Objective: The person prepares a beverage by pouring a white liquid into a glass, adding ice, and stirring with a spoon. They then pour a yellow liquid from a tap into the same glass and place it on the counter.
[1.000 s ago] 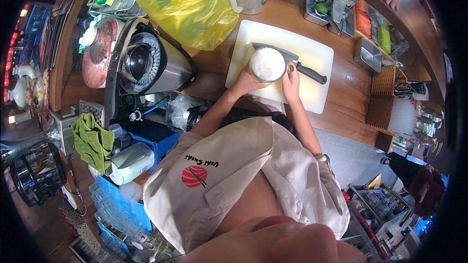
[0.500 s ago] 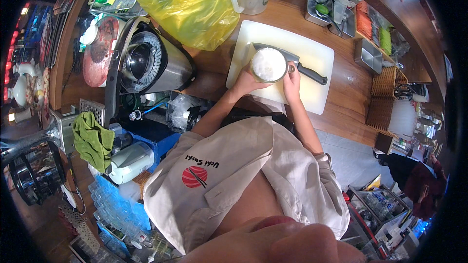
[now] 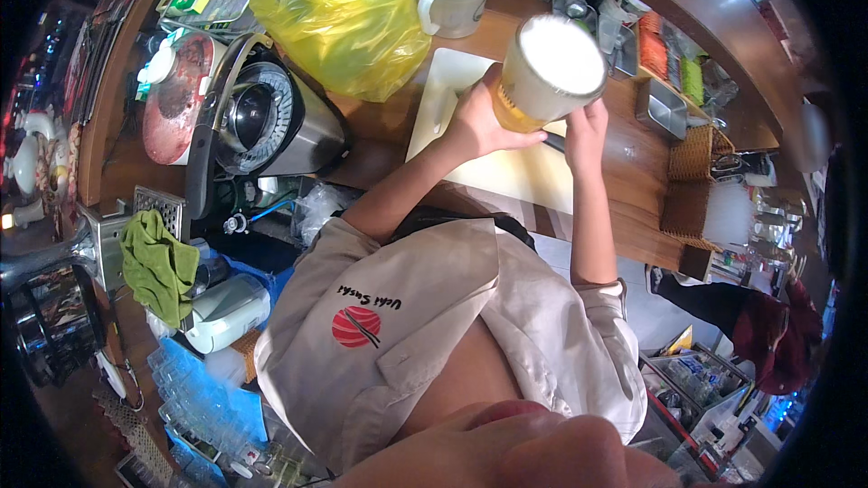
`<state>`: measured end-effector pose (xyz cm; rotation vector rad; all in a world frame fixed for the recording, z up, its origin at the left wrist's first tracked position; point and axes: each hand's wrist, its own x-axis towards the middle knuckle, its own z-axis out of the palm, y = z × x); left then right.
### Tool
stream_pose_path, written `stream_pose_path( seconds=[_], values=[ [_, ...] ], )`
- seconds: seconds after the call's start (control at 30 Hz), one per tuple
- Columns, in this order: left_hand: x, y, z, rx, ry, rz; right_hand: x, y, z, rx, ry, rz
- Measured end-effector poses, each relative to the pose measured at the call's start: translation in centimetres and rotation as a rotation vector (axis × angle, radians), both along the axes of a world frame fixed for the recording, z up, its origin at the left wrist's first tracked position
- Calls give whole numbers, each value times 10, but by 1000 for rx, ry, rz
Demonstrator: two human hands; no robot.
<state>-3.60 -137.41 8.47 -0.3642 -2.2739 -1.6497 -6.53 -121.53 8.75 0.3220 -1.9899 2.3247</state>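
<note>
Mug [image 3: 553,68]: clear glass, white foam on top, amber liquid lower down, raised over the cutting board [image 3: 493,179] between both hands; its exact lean cannot be judged.
Left hand [image 3: 484,125]: closed on the mug's lower left side, thumb side toward the body.
Left forearm [image 3: 398,192]: slants up and rightward from the sleeve [image 3: 336,258].
Right hand [image 3: 587,134]: gripping the mug's right side, fingers bent upward; the far part of this grip is hidden.
Right forearm [image 3: 593,217]: runs almost straight out from the body.
Knife handle [image 3: 554,141]: black, between the hands, partly covered.
Tabletop [image 3: 635,172]: wooden, bearing the cutting board.
Yellow bag [image 3: 353,32]: beyond the left hand, beside a green-lidded jug [image 3: 459,14].
</note>
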Motion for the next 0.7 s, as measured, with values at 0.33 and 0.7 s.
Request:
stream_pose_path(
  seconds=[0.33, 0.7],
  values=[
    [-13, 29, 53, 108, 220, -27, -9, 25, 52, -32, 153, -68],
    [0, 12, 45, -15, 59, -66, -36, 129, 90, 528, 198, -134]
  ],
)
